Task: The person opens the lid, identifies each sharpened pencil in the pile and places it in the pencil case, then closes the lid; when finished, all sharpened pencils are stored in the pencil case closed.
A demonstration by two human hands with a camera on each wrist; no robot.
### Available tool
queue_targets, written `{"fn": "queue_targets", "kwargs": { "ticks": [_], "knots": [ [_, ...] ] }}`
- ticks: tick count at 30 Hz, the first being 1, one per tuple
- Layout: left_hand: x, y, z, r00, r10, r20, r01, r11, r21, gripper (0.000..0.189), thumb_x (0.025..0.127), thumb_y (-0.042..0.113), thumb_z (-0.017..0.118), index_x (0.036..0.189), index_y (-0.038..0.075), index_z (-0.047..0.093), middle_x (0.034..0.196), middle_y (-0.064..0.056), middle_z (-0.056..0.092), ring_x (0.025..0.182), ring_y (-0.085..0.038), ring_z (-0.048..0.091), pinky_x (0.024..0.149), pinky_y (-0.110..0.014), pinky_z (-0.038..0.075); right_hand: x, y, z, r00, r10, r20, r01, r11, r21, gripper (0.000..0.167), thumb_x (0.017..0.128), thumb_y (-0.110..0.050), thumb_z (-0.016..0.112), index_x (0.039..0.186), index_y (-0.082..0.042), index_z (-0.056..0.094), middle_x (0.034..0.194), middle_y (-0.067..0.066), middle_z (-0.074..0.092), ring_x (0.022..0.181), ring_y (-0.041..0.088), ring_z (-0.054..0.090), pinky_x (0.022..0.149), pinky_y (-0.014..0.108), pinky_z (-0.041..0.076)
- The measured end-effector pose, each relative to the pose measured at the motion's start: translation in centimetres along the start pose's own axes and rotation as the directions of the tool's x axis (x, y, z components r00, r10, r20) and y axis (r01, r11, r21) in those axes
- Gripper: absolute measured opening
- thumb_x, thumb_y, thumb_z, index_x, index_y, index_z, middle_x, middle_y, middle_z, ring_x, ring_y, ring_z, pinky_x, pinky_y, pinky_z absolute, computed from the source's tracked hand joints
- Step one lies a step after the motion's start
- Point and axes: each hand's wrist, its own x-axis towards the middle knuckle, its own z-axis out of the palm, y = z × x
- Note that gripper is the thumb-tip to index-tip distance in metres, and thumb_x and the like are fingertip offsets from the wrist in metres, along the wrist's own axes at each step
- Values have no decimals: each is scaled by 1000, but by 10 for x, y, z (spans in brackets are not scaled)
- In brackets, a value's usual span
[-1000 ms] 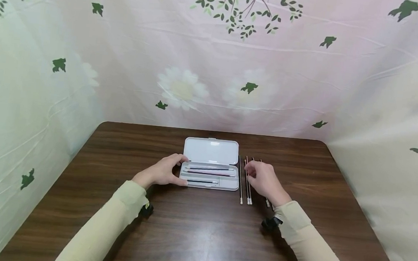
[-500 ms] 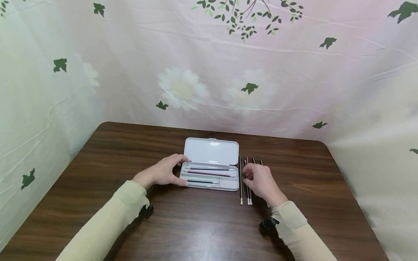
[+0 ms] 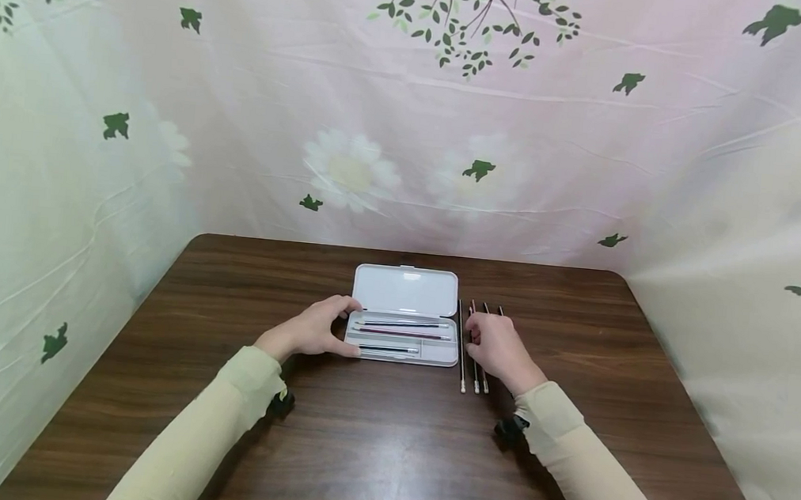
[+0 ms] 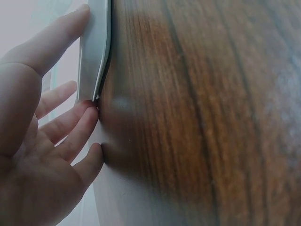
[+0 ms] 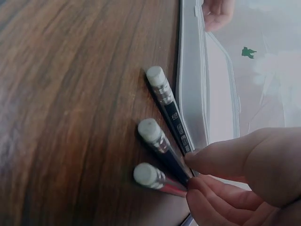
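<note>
A white pencil case (image 3: 439,353) lies with its lid (image 3: 404,290) raised at the back; several pencils (image 3: 400,333) are in its compartments. My left hand (image 3: 311,325) holds the case's left end, thumb along the front wall and fingers around the far side. To the right of the case, my right hand (image 3: 502,346) is over a row of pencils. In the right wrist view its thumb and forefinger pinch a dark pencil (image 5: 170,157). A black pencil (image 5: 175,117) lies between that one and the case, and a red pencil (image 5: 173,187) on the other side.
A brown wood-grain table (image 3: 384,439) carries everything. Another pencil (image 3: 501,311) shows its far end beyond my right hand. Pale printed curtains (image 3: 410,140) hang behind the table and at both sides.
My right hand has shifted slightly left and towards me. Two eraser ends under it, side by side before, now stand farther apart. My left hand and the case stay put.
</note>
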Motion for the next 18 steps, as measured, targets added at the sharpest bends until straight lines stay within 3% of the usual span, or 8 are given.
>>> {"fn": "queue_targets", "kwargs": {
  "ticks": [10, 18],
  "knots": [
    [0, 1, 0, 1000, 9, -6, -9, 1000, 4, 78, 80, 42, 92, 143, 14, 55, 138, -5, 58, 127, -25, 54, 112, -45, 44, 0, -2, 0, 1000, 17, -6, -17, 996, -86, 23, 78, 0, 79, 100, 0, 73, 86, 11, 70, 80, 29, 66, 73, 47, 57],
    [0, 0, 0, 1000, 1, -2, -1, 1000, 4, 79, 80, 44, 92, 143, 15, 55, 139, -5, 57, 128, -25, 53, 112, -46, 44, 2, -8, -2, 993, 113, 33, -109, 988, -108, 25, 79, 0, 76, 104, 0, 74, 102, 21, 74, 82, 32, 66, 69, 47, 57]
  ]
}}
